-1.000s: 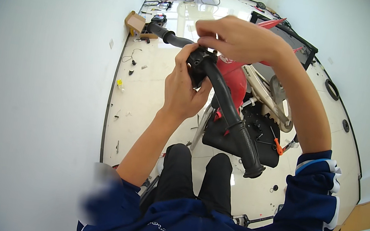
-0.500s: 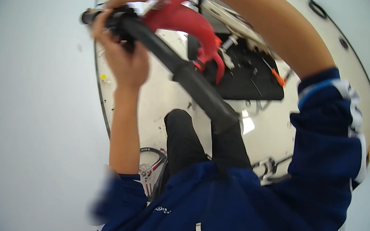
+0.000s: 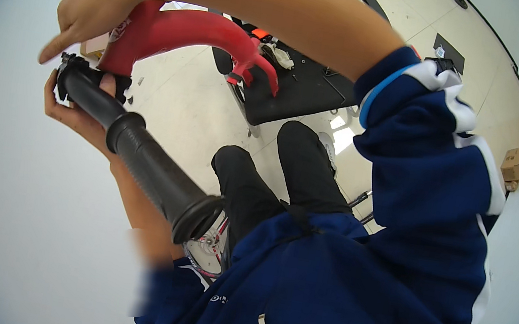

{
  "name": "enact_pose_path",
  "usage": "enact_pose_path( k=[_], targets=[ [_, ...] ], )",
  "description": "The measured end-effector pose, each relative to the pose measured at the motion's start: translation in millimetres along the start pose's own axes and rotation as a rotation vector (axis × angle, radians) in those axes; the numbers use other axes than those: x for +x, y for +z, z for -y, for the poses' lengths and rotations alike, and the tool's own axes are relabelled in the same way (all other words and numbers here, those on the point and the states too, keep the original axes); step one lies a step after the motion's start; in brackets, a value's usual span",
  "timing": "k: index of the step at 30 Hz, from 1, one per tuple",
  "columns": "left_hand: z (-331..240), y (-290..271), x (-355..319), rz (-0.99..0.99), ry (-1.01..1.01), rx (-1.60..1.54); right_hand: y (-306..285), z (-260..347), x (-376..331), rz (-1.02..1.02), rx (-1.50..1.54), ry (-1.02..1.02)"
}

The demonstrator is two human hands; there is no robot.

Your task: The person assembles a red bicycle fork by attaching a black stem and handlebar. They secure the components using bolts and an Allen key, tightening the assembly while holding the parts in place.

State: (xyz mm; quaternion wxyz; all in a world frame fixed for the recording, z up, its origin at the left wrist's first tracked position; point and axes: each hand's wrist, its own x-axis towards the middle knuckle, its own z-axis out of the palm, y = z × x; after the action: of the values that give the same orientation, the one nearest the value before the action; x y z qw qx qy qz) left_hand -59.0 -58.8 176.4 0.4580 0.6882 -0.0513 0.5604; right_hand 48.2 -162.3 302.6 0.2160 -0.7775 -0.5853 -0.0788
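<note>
A black handlebar point(image 3: 98, 99) with a ribbed rubber grip point(image 3: 156, 169) slants across the left side, its flared end toward me. My left hand point(image 3: 79, 120) cups the bar's far end from below, around a black clamp point(image 3: 71, 74); its thumb shows beside the bar. Just beyond is a thick red bicycle frame point(image 3: 185, 31), curving away to the right. My right hand point(image 3: 97, 11) reaches over the top, beside the frame's front end, with one finger stretched down near the clamp. Its other fingers are partly hidden.
A black work surface point(image 3: 304, 94) with loose tools and small parts stands beyond the frame. White wall lies close on my left. A bicycle wheel point(image 3: 208, 252) shows beside my legs, and a cardboard box point(image 3: 513, 165) sits at the far right.
The handlebar and red frame now appear farther left, with the grip lower and nearer to me. My right hand has come off the clamp area, one finger extended; my left hand keeps hold.
</note>
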Motion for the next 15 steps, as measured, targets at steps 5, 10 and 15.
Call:
enact_pose_path(
  k=[5,10,15],
  targets=[
    [0,-2,-4,-0.059,0.020,0.206,36,-68,-125,-0.761,0.570,0.211],
    [-10,2,-4,-0.086,0.079,0.277,228,-210,-270,-1.003,0.293,1.036],
    [-4,-4,-5,-0.063,0.177,0.316,357,-232,-336,-0.517,0.068,1.235]
  ],
)
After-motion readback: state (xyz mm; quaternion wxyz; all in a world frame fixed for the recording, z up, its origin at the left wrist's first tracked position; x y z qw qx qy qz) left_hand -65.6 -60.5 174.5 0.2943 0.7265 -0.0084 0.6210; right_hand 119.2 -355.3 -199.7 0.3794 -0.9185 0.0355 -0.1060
